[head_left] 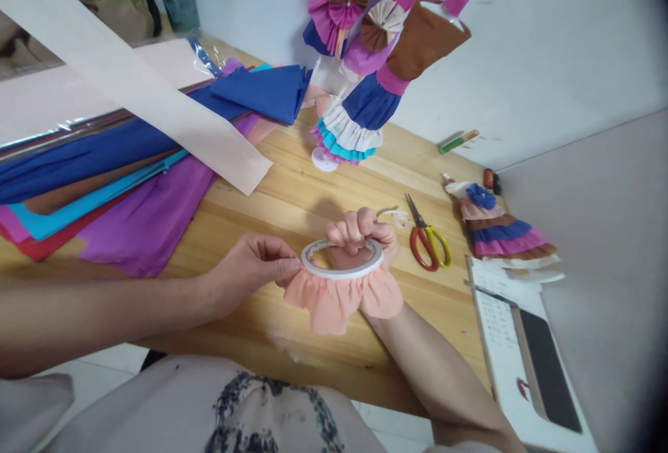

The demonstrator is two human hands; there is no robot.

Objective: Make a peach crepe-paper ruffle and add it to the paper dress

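Over the wooden table, a white tape roll (pixel 342 273) is held tilted, with a ruffle of peach crepe paper (pixel 334 303) hanging in gathers from its near edge. My right hand (pixel 364 234) is closed around the far right side of the roll, its fingers curled over the rim. At the roll's left edge, my left hand (pixel 261 265) pinches the end of the peach crepe paper between thumb and finger. A pair of scissors (pixel 426 234) with one red and one yellow handle lies to the right of my right hand, beside a few thin white paper scraps (pixel 395 215).
Folded crepe paper sheets (pixel 130 223) in several colours pile up at left, under a long pale strip (pixel 172 115). Paper dress figures (pixel 360 119) stand against the wall. Another layered paper dress (pixel 501 234) lies at right, near a white box (pixel 495 321) and a green marker (pixel 459 141).
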